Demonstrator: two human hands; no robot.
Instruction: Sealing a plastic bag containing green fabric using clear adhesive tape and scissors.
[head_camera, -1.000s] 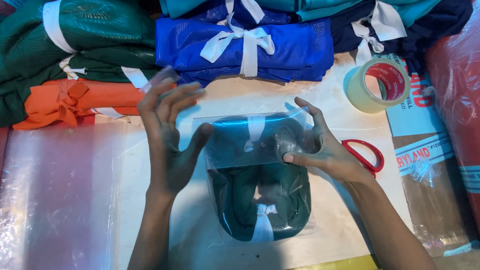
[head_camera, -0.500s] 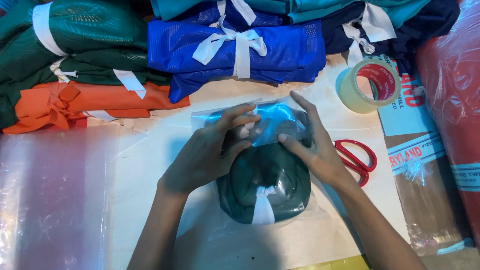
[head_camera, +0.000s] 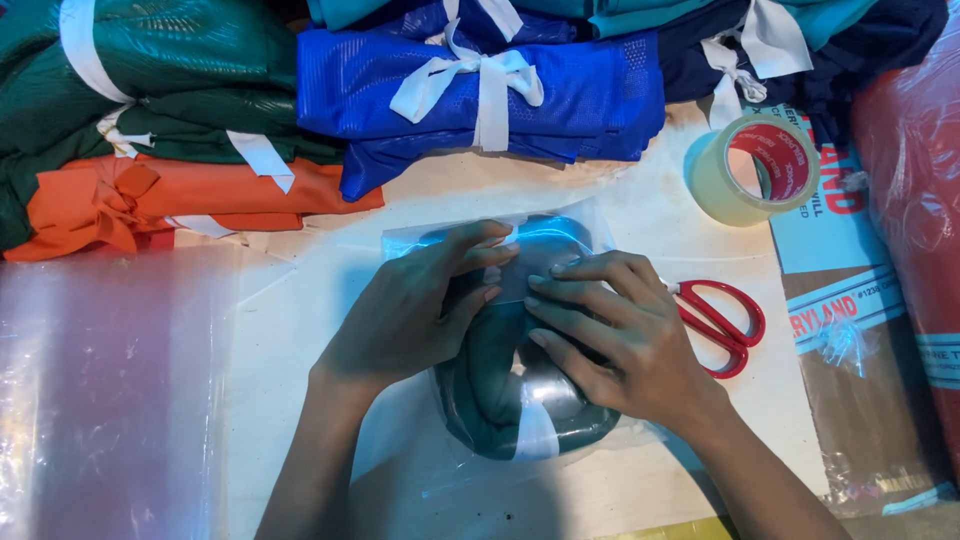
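Dark green folded cloth in a clear plastic bag (head_camera: 520, 400) lies in the middle of the frame. Your left hand (head_camera: 415, 310) and right hand (head_camera: 615, 335) press flat on it, close together. It looks soft, light and slippery; hold the edges.

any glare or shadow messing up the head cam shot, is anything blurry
Head view: sharp overall, no motion blur on the left hand or right hand; bright glare on the clear bag over the green bundle and on the plastic sheet; a dark shadow covers the table between the forearms.
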